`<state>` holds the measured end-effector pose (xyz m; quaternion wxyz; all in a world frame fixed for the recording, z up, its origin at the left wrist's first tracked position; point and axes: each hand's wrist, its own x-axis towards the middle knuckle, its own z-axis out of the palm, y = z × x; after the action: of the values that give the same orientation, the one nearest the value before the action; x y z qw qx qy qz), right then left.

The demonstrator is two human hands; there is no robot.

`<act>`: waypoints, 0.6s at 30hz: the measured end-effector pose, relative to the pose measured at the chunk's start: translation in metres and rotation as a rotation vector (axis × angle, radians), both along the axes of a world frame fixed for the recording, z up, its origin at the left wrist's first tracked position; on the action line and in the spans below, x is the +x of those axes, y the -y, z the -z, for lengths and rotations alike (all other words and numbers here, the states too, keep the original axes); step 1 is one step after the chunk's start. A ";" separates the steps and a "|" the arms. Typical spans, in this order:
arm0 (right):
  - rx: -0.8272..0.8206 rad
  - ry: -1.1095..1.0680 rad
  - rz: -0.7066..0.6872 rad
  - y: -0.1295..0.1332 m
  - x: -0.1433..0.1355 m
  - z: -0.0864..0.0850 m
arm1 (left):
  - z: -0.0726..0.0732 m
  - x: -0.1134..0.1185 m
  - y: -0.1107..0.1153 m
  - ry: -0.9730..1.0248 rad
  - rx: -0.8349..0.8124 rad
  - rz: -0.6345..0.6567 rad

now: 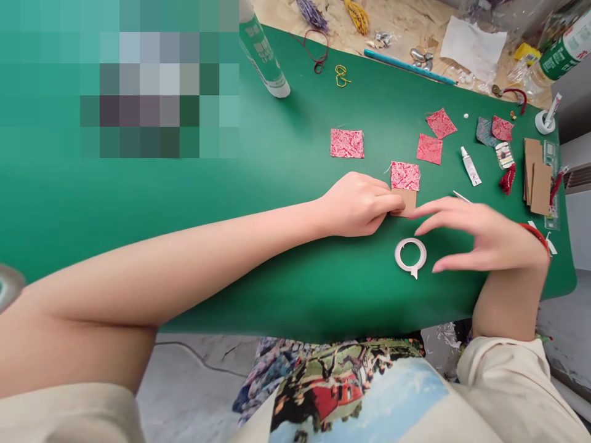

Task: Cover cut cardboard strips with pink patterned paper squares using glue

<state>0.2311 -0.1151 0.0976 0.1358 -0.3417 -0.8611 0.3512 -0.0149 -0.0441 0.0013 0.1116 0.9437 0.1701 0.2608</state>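
My left hand (357, 204) is closed, its fingertips pressed at the left edge of a small brown cardboard piece (407, 202) lying flat on the green table mat. A red-and-white patterned fabric piece (405, 176) with frayed edges lies against the cardboard's upper side. To the right, my right hand (487, 237) is open with its fingers spread and nothing in them. Its index fingertip is by the cardboard's lower right corner; I cannot tell whether it touches. Below the cardboard is a roll of white tape (399, 255) with a loose end sticking out.
Other patterned fabric pieces (347, 143) lie farther back. A small white tube (471, 166) and stacked cardboard strips (539, 184) are at the right. Near the back stand a spray can-like bottle (268, 58) and a blue rod (409, 66). The upper left is pixelated.
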 end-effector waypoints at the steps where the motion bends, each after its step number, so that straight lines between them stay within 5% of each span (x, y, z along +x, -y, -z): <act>1: 0.069 -0.028 0.198 0.005 0.016 -0.002 | 0.000 0.000 0.000 -0.007 0.001 0.001; 4: 0.370 -0.053 1.123 0.019 0.090 0.007 | 0.000 -0.001 0.000 -0.014 0.002 0.007; 7: 0.572 0.168 1.870 0.029 0.171 0.031 | 0.000 -0.001 -0.001 0.003 0.000 0.013; 10: 0.282 0.337 2.085 0.037 0.212 0.045 | 0.001 -0.001 -0.001 0.017 0.007 0.017; 14: 0.000 0.386 1.963 0.044 0.215 0.044 | 0.002 -0.001 -0.001 -0.007 0.024 0.008; 18: -0.016 0.502 1.929 0.039 0.222 0.043 | 0.002 -0.002 -0.002 -0.001 0.028 0.019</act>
<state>0.4531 -0.1538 0.0544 0.1746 -0.9605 -0.2165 0.0138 -0.0173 -0.0422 -0.0009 0.1007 0.9470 0.1575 0.2614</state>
